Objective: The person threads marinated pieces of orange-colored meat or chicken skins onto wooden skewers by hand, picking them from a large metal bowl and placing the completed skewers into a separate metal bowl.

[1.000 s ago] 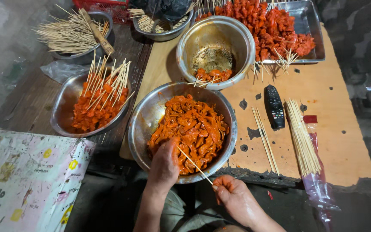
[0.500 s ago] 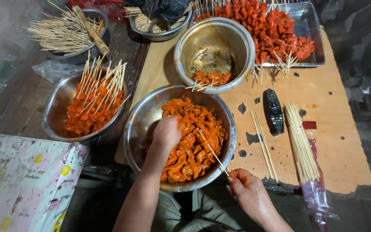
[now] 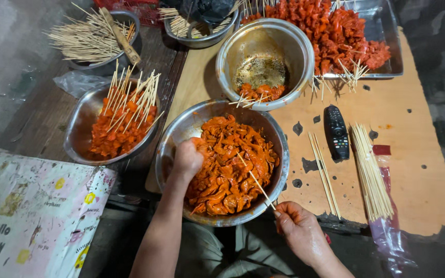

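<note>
I see left hand (image 3: 186,159) clenched on meat (image 3: 230,170) inside near bowl (image 3: 282,154). Right hand (image 3: 300,231) pinches skewer (image 3: 256,181) at bowl's rim, tip over meat. Loose skewers (image 3: 371,172) lie right, beside remote (image 3: 336,133).

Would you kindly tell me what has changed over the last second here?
The left hand moved from the near rim further into the bowl and now rests on the orange meat. The right hand kept its pinch on the skewer, whose tip swung further over the meat. The other bowls, loose skewers and remote stayed put.
</note>
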